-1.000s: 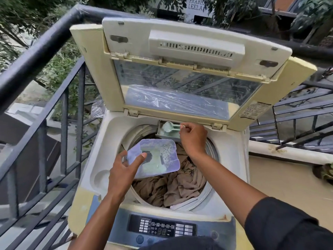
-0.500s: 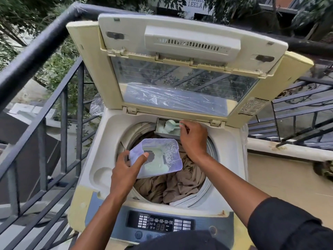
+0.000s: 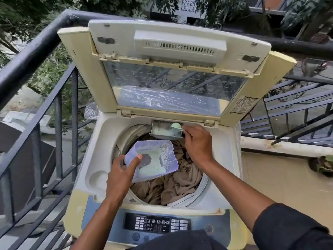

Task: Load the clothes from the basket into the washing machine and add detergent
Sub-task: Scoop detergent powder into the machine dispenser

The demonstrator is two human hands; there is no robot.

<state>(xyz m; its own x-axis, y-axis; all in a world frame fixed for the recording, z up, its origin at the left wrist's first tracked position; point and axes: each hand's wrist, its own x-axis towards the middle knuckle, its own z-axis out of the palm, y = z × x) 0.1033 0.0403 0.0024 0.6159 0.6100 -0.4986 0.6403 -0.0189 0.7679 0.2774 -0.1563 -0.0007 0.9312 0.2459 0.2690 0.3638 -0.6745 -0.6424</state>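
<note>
Left hand (image 3: 120, 179) grips the detergent tub (image 3: 153, 159) (tilted); right hand (image 3: 198, 143) pinches the scoop (image 3: 175, 126) over the drawer (image 3: 158, 129).

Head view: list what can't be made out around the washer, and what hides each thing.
- Scoop contents: bowl is tipped into the drawer, its inside faces away.
- Panel labels: too small; lower edge covered by dark fabric at the frame bottom.
- Clothes deeper in the drum: hidden by the top layer, the tub and both hands.
- Right hand fingertips on the scoop handle: hidden behind its knuckles.
- Basket: out of frame.
</note>
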